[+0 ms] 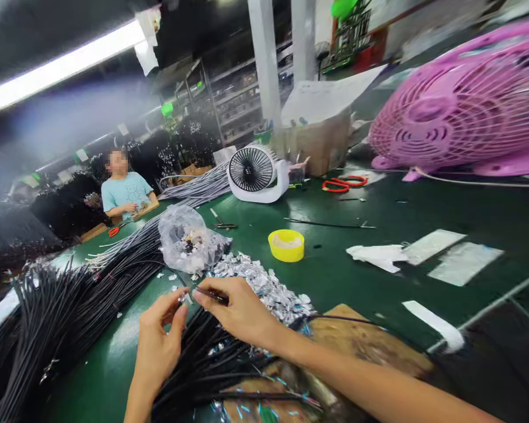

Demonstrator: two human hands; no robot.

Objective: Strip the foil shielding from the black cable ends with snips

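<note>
My right hand (242,310) pinches the end of a thin black cable (209,295) between thumb and fingers. My left hand (158,341) is closed in a pinch on a small silver piece (184,298) held right against that cable end. Both hands hover over a bundle of black cables (203,364) lying on the green table (335,276). A heap of small silver foil pieces (264,285) lies just beyond my right hand.
A large pile of black cables (70,305) fills the left. A clear plastic bag (187,241), yellow tape roll (286,245), white desk fan (255,173), red scissors (344,184), pink fan (467,106), cardboard box (317,132) and a wooden board (361,341) surround me. A person in a teal shirt (124,191) works opposite.
</note>
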